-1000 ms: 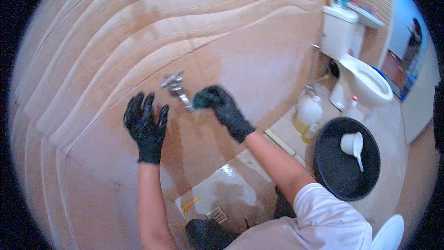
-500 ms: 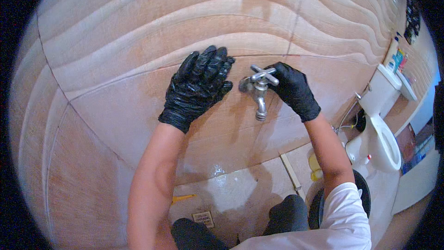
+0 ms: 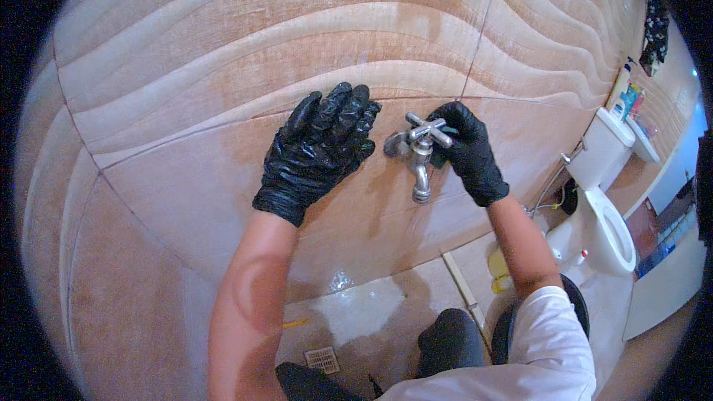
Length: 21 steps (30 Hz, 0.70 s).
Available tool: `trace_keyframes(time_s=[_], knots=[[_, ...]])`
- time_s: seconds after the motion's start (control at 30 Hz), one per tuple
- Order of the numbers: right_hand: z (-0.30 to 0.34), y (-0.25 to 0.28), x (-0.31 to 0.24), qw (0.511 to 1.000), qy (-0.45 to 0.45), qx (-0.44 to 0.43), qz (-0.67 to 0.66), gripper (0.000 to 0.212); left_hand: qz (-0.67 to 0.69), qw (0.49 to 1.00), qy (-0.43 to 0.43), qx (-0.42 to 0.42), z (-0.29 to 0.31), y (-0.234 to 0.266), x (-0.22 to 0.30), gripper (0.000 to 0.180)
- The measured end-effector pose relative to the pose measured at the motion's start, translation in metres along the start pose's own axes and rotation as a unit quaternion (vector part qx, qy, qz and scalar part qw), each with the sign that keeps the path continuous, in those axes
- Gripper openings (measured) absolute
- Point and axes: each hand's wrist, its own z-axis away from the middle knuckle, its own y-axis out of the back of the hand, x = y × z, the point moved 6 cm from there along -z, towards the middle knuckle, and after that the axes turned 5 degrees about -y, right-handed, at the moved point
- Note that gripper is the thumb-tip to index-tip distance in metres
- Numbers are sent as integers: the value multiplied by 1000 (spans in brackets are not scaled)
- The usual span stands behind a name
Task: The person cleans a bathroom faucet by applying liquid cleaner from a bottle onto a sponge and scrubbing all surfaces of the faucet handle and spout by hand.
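A metal faucet [image 3: 421,171] with a cross-shaped handle [image 3: 428,131] juts from the tiled wall. Just right of it, my right hand [image 3: 471,152] in a black glove has its fingers curled. Between them and the faucet body shows a dark green edge of a pad [image 3: 440,157], mostly hidden by the glove. My left hand [image 3: 316,147], in a wet, shiny black glove, is held left of the faucet with its fingers stretched out and nothing in it. Whether it touches the wall I cannot tell.
At the right stand a white toilet [image 3: 610,226] and bottles on its tank. A black tub [image 3: 575,304] sits by my right arm. On the floor are a drain grate [image 3: 321,360], a yellow-handled item [image 3: 295,323] and a pale strip [image 3: 459,278].
My right hand has shifted slightly beside the faucet, and the green edge now shows. My left hand stays almost in place. The view has tilted slightly.
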Motion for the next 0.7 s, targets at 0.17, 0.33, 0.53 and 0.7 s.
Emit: trace_keyframes(time_s=[0.17,0.33,0.53,0.7], knots=[[14,-10,-4,992,-26,55,109,25,10,1000,0,5,-6,-8,6,46],[18,-33,15,989,-134,51,35,15,46,976,66,-201,-12,-39,-19,52],[95,-72,10,954,-209,78,-199,28,40,998,53,0,20,-8,-14,48],[158,-102,38,898,-349,-57,-262,26,477,824,294,-84,110,-47,111,32]])
